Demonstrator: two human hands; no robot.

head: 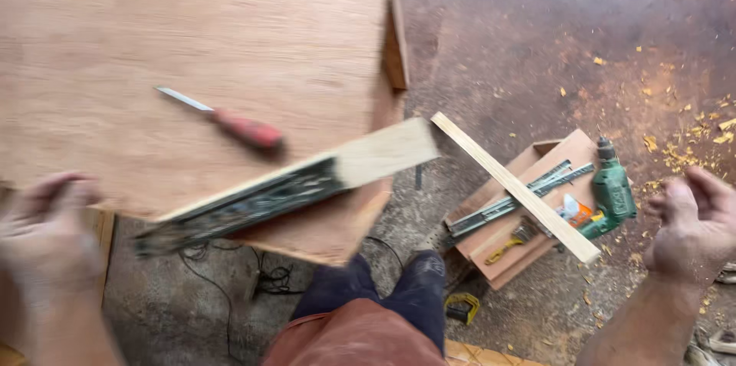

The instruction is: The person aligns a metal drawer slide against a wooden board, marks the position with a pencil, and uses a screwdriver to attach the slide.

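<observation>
both hands were empty and wide apart, left hand (42,216) blurred, right hand (694,224) open-fingered; between them a wooden board (368,159) with a metal slide (245,205) lay across the plywood panel (192,29).

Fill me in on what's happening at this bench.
A person stands at a plywood panel. A wooden board with a metal drawer slide fixed to it lies blurred across the panel's edge, beside a red-handled screwdriver. Both hands, left and right, are open and hold nothing. A green drill lies on the floor.
</observation>
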